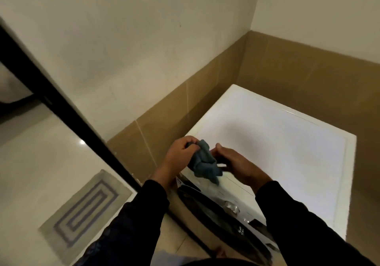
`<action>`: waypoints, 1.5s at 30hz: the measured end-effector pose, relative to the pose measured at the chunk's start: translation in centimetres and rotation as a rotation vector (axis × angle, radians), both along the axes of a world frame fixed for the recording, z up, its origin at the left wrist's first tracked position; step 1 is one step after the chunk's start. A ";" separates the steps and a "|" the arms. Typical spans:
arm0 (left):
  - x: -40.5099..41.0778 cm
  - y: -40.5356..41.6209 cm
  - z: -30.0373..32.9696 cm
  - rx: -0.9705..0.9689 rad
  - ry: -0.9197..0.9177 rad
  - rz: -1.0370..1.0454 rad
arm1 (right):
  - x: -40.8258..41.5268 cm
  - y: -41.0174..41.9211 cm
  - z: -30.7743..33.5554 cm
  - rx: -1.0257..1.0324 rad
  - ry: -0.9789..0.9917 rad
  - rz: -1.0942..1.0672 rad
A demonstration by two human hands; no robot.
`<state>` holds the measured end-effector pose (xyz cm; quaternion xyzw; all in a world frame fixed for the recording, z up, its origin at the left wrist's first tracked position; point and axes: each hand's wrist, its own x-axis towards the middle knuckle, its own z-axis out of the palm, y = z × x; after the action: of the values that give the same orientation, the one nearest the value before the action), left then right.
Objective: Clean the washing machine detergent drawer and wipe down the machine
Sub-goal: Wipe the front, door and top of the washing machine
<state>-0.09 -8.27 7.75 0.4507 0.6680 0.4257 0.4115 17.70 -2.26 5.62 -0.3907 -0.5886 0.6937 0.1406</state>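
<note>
Two hands: both on one blue-grey cloth point(204, 160), held above the front left corner of the washing machine point(277, 142).
Left fingers: left hand point(181, 152) has fingers point(190, 142) curled in, pinching the top bunch of the cloth.
Right fingers: right hand point(236, 162) reaches in from the right, thumb up; fingertips hidden behind the cloth, look curled onto its right edge but grip partly blurred.
Cloth position: bunched between the two hands, lower corner hanging down, touching or just above the front edge of the machine top; cannot tell which.
Step in hand: looks like refolding or bunching the cloth before wiping, not a wipe stroke itself.
Detergent drawer: should be at the upper left of the front panel, under the hands; covered by the cloth and wrists, open or closed cannot tell.
Progress: judged early to mid; no wet streaks readable on the lid.
Next move calls for: one hand takes the cloth flat, presses it to the lid or panel and sweeps; or the free hand pulls out the drawer.
Front panel: dial point(232, 206) and dark door point(205, 208) below the wrists.
Surroundings: tan tiled wall point(287, 70) behind, floor mat point(86, 202) well apart on the left.
</note>
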 end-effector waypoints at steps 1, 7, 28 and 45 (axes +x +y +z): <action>0.1 -0.5 0.6 0.005 0.025 -0.007 | -0.2 0.4 0.3 0.065 -0.004 0.032; -1.1 -1.5 2.0 0.106 0.123 -0.128 | -2.5 0.9 2.7 0.328 -0.024 0.232; 0.3 -9.1 2.2 0.306 -1.015 0.107 | -0.4 -4.9 9.1 0.380 0.275 -0.116; 4.4 -4.8 -1.2 0.100 -0.770 0.354 | 2.4 4.5 3.2 -0.174 -0.101 0.351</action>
<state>4.36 -13.05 6.59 0.1564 0.5112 0.6588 0.5293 20.12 2.27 8.85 -0.3272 -0.5915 0.7354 -0.0463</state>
